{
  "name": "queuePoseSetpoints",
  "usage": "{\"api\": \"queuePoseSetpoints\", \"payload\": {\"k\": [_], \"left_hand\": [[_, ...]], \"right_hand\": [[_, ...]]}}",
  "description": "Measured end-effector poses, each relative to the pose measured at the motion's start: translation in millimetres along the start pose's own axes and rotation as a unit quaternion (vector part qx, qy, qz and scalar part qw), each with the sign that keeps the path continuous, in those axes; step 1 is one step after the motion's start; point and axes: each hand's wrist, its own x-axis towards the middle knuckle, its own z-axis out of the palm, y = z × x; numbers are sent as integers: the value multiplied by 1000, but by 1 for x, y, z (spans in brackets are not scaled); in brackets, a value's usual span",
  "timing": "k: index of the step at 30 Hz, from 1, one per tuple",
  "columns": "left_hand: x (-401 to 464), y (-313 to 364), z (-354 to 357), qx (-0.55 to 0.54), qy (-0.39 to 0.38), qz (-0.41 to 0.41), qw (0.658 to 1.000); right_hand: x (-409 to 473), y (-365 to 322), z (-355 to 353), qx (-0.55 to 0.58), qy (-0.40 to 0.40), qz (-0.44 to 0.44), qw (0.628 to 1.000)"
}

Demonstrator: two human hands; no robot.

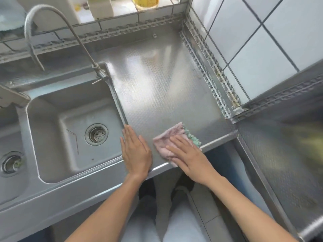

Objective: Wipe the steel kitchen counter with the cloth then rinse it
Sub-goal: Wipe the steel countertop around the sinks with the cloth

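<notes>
Looking down from the head camera, we press our right hand, fingers straight, on the pink cloth at the counter front edge; our left hand lies flat beside the sink.

Textured steel counter; pink-green cloth flat near front edge, beside sink.

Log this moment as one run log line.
phase: wiping | right hand: flat on cloth | left hand: flat on counter | rinse: not yet
</notes>
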Motion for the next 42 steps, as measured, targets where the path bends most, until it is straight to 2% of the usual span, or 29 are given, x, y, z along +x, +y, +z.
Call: {"api": "queuePoseSetpoints", "payload": {"k": [3,5,9,12,17,19,22,24,26,29,34,37,40,42], "left_hand": [[0,1,3,4,5,1,1000],[1,1,4,3,8,2,1000],[2,1,5,4,16,2,1000],[1,2,3,-6,12,1,1000],[5,5,-12,-46,-44,2,998],[8,2,-25,-46,-94,5,994],[2,2,-47,-4,-124,76,989],[-15,11,-59,-10,-153,151,977],[-38,24,-68,-43,-199,226,953],[-71,47,-75,-66,-295,291,908],[-120,85,-80,-16,-381,414,827],[-139,101,-81,23,-433,455,778],[-145,115,-76,39,-434,459,774],[-147,125,-71,45,-426,461,777]], "right_hand": [[-6,48,-29,2,33,112,993],[13,67,-43,1,82,188,979],[71,43,-38,16,189,318,929],[99,-8,-21,-2,197,263,944],[67,-45,-20,59,91,130,986],[26,-43,-29,74,36,115,990],[-48,-33,-42,89,57,154,982],[-101,-33,-50,130,118,213,961],[-153,-39,-55,188,182,284,923],[-218,-54,-49,178,267,350,880],[-298,-87,-34,222,360,417,805],[-331,-105,-25,251,404,459,750],[-356,-108,-19,276,444,493,695],[-370,-100,-24,292,443,501,683]]}}
